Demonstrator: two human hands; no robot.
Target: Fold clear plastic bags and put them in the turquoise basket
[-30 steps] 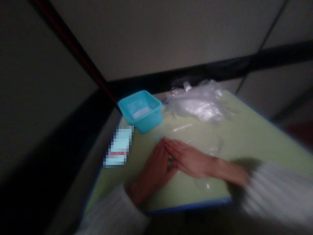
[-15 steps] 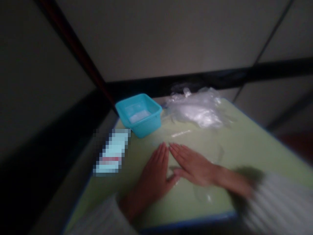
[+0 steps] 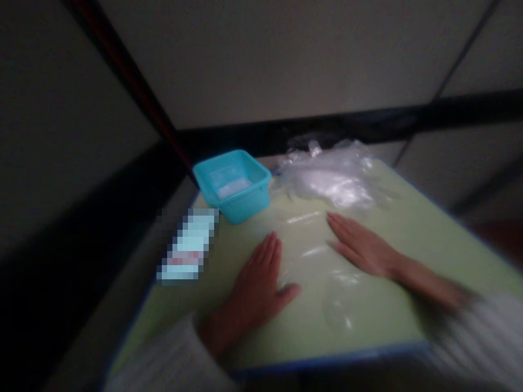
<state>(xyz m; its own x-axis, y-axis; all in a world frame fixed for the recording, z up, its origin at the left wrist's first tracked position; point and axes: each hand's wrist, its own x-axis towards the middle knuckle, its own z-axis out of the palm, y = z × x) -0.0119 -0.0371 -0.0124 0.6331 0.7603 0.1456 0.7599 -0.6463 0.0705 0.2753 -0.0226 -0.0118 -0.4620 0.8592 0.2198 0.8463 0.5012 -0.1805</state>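
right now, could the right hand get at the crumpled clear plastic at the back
Probably yes: the right hand looks flat, fingers just in front of the crumpled clear plastic, and nothing seems to stand between them.

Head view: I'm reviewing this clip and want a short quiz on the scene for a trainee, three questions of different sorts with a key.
1. Multiple choice: what colour is the tub?
A) red
B) turquoise
C) black

2. True or false: the left hand and the right hand are apart, with clear film showing between them.

3. Fill in: as pictured, the heap of crumpled plastic lies to the ____ of the tub.

Key: 1. B; 2. true; 3. right.
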